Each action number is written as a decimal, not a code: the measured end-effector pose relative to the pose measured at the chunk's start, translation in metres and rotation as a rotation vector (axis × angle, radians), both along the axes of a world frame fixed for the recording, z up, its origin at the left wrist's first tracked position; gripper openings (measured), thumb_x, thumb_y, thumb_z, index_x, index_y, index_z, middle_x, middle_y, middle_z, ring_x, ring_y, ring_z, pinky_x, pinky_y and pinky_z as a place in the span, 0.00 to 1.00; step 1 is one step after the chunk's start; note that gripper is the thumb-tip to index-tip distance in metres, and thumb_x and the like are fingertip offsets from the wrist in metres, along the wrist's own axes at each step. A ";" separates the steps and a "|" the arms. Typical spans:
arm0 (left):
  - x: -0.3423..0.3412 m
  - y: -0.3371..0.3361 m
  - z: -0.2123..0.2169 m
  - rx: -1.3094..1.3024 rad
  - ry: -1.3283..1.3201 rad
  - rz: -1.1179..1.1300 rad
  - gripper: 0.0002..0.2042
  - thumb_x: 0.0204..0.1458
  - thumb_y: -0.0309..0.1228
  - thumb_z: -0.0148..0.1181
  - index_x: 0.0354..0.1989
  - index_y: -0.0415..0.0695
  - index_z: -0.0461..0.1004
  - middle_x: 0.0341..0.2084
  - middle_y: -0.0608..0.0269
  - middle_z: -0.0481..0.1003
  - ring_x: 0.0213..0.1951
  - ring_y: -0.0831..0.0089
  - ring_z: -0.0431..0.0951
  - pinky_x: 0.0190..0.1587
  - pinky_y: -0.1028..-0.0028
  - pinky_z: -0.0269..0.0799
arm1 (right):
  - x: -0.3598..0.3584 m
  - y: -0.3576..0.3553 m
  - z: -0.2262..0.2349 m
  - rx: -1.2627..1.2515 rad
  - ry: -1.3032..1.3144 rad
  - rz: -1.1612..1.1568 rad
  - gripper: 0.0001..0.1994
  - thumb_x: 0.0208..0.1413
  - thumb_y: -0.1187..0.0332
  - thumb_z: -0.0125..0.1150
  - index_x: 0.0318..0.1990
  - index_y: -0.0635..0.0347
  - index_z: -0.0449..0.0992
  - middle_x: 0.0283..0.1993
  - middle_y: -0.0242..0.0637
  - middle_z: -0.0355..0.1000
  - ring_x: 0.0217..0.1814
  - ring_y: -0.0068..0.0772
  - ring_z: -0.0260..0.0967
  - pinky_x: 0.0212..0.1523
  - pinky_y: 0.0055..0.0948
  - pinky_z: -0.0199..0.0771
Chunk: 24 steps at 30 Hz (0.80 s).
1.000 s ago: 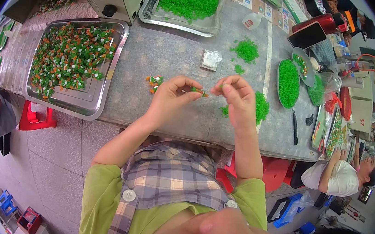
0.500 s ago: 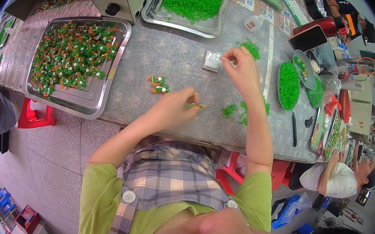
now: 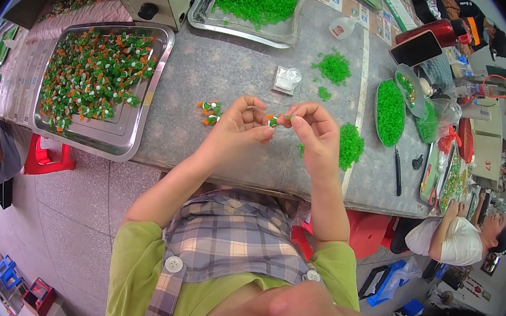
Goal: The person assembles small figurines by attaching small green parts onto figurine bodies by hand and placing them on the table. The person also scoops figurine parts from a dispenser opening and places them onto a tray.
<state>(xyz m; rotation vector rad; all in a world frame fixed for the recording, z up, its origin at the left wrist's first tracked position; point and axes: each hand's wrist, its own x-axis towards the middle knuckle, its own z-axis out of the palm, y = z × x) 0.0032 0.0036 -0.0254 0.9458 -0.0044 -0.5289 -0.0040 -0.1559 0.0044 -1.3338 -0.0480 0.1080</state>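
Pinched between both hands above the grey tabletop (image 3: pixel 237 75), a tiny green, white and orange piece (image 3: pixel 274 121) sits at the meeting point of the fingertips, just over the near half of the bench. Its exact shape is too small to tell. The left hand (image 3: pixel 237 128) grips it from the left with thumb and forefinger closed on it, the other fingers curled in; the right hand (image 3: pixel 313 133) closes on its right end with thumb and forefinger, remaining fingers bent loosely. Just left of the left hand, a small cluster of finished pieces (image 3: pixel 210 111) in the same colours lies on the table. Just right of the right hand sits a loose heap of green bits (image 3: pixel 350 145), and farther back two smaller green heaps (image 3: pixel 334 67) lie near a small clear plastic packet (image 3: pixel 287 79). Well to the left, a steel tray (image 3: pixel 134 135) holds a big spread of the green, orange and white pieces. At the far edge another steel tray (image 3: pixel 198 8) is piled with green bits. To the right, an oval dish (image 3: pixel 376 106) carries more green bits, with a dark pen-like tool (image 3: pixel 398 174) beside it. Other people sit at the left and right ends of the bench.
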 end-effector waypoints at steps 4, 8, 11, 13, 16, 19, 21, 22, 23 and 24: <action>-0.005 0.000 0.007 -0.004 -0.024 -0.043 0.17 0.43 0.25 0.59 0.43 0.40 0.65 0.30 0.66 0.68 0.33 0.79 0.69 0.36 0.81 0.66 | -0.008 -0.003 -0.008 0.169 0.039 -0.010 0.03 0.50 0.74 0.52 0.31 0.63 0.67 0.35 0.35 0.67 0.39 0.26 0.67 0.43 0.26 0.66; -0.010 -0.001 0.004 0.028 -0.074 -0.148 0.21 0.41 0.24 0.60 0.47 0.40 0.64 0.33 0.66 0.69 0.35 0.81 0.69 0.36 0.81 0.68 | -0.016 -0.002 -0.012 0.268 0.088 -0.013 0.04 0.50 0.72 0.52 0.31 0.63 0.68 0.36 0.36 0.67 0.40 0.30 0.67 0.45 0.29 0.65; -0.012 0.001 0.003 0.084 -0.109 -0.139 0.20 0.41 0.23 0.60 0.45 0.39 0.65 0.34 0.66 0.69 0.35 0.82 0.69 0.36 0.82 0.68 | -0.021 -0.002 -0.008 0.293 0.110 -0.029 0.03 0.50 0.73 0.52 0.31 0.62 0.68 0.35 0.33 0.67 0.39 0.25 0.66 0.42 0.24 0.64; -0.013 0.002 0.004 0.128 -0.125 -0.154 0.20 0.41 0.22 0.60 0.45 0.39 0.65 0.34 0.67 0.69 0.34 0.82 0.69 0.35 0.83 0.69 | -0.025 -0.006 -0.010 0.169 0.086 -0.019 0.03 0.50 0.73 0.53 0.31 0.62 0.68 0.34 0.31 0.66 0.37 0.21 0.65 0.40 0.21 0.63; -0.013 0.002 0.004 0.159 -0.150 -0.162 0.19 0.41 0.21 0.59 0.45 0.38 0.65 0.34 0.67 0.69 0.33 0.83 0.70 0.36 0.84 0.69 | -0.027 -0.002 -0.006 0.061 0.110 0.021 0.03 0.49 0.73 0.54 0.31 0.62 0.68 0.32 0.27 0.65 0.34 0.15 0.61 0.36 0.16 0.60; -0.014 0.001 0.004 0.183 -0.167 -0.155 0.19 0.41 0.20 0.59 0.45 0.38 0.65 0.33 0.68 0.69 0.33 0.83 0.70 0.36 0.84 0.68 | -0.027 -0.002 -0.008 0.093 0.177 0.056 0.04 0.49 0.73 0.55 0.31 0.62 0.68 0.30 0.25 0.65 0.33 0.12 0.60 0.34 0.13 0.59; -0.014 0.001 0.006 0.289 -0.183 -0.162 0.19 0.42 0.20 0.58 0.45 0.38 0.65 0.32 0.68 0.69 0.33 0.83 0.70 0.35 0.84 0.68 | -0.027 -0.002 -0.012 0.109 0.197 0.058 0.04 0.49 0.73 0.55 0.31 0.62 0.68 0.30 0.25 0.65 0.33 0.12 0.60 0.34 0.13 0.59; -0.015 0.000 0.008 0.289 -0.182 -0.164 0.19 0.42 0.20 0.58 0.45 0.38 0.65 0.32 0.68 0.69 0.33 0.83 0.70 0.35 0.84 0.68 | -0.026 -0.002 -0.014 0.099 0.197 0.053 0.04 0.49 0.73 0.55 0.31 0.62 0.68 0.29 0.25 0.65 0.33 0.12 0.60 0.34 0.13 0.59; -0.015 0.000 0.010 0.310 -0.193 -0.149 0.20 0.41 0.20 0.59 0.45 0.38 0.65 0.32 0.68 0.69 0.32 0.83 0.70 0.34 0.85 0.68 | -0.026 -0.001 -0.015 0.089 0.197 0.048 0.04 0.49 0.73 0.55 0.31 0.62 0.68 0.29 0.25 0.65 0.33 0.12 0.60 0.34 0.13 0.59; -0.015 -0.001 0.012 0.331 -0.205 -0.133 0.20 0.41 0.20 0.59 0.45 0.38 0.65 0.31 0.69 0.69 0.31 0.84 0.70 0.33 0.85 0.68 | -0.026 -0.001 -0.014 0.090 0.197 0.048 0.04 0.49 0.73 0.55 0.31 0.62 0.68 0.29 0.25 0.65 0.33 0.12 0.60 0.34 0.13 0.59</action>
